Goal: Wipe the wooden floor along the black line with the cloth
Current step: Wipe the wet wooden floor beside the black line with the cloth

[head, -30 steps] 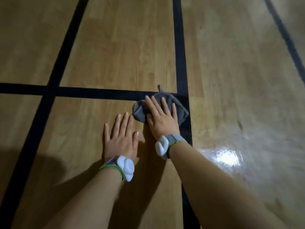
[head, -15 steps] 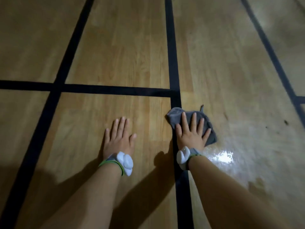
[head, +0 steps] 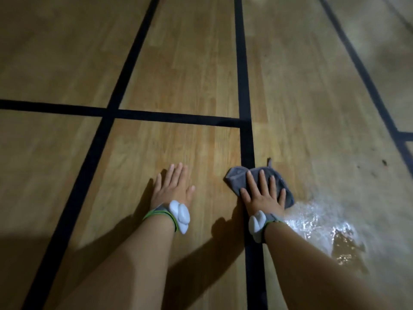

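Observation:
A grey cloth (head: 239, 179) lies flat on the wooden floor (head: 178, 63), across a black line (head: 243, 90) that runs away from me. My right hand (head: 262, 196) presses the cloth down with straight, spread fingers. Flat on the bare wood left of that line rests my left hand (head: 173, 189), fingers straight, holding nothing. Both wrists wear a white and grey band.
A second black line (head: 169, 116) crosses left to right ahead of my hands, and another lengthwise line (head: 89, 157) runs at the left. A shiny wet patch (head: 321, 222) glares right of my right wrist. Dark specks (head: 384, 162) lie at far right.
My right hand slid the cloth from the line crossing toward me, out to the right of the line, then back left onto it. My left hand stayed planted.

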Available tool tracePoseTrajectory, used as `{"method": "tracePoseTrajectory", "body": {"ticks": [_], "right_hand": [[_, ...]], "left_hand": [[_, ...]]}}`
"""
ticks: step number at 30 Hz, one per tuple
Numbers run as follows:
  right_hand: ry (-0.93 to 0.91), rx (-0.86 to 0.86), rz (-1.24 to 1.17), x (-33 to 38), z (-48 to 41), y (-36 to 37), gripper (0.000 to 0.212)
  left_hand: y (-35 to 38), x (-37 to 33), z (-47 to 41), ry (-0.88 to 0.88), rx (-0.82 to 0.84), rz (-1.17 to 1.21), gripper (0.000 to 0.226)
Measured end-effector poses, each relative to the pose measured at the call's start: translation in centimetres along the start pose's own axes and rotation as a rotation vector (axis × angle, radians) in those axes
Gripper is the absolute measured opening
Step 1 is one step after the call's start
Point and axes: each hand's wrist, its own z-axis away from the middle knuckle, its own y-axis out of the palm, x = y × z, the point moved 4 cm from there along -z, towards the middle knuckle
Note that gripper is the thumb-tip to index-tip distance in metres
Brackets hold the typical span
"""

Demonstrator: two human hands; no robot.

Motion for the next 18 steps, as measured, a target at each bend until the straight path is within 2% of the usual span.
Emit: {"method": "tracePoseTrajectory", "body": {"ticks": [5, 10, 12, 18], "right_hand": [[0.057, -0.025, -0.057, 1.2, 0.3, -0.3, 0.059], [0.013, 0.0, -0.157, 0.9, 1.1, -0.7, 0.061], [0.016, -0.038, -0.207, 0.3, 1.3, -1.1, 0.06], [-0.026, -0.024, -0.239, 1.3, 2.7, -2.0, 0.06]], "left_hand": [[-0.3, -0.7, 0.6, -0.002, 0.008, 0.003, 0.06], [0.4, -2.3, 1.5, 0.019, 0.03, -0.029, 0.061], [0.5, -2.5, 1.9, 0.027, 0.015, -0.062, 0.061], [-0.6, -3.0, 3.1, 0.003, 0.012, -0.072, 0.061]]}}
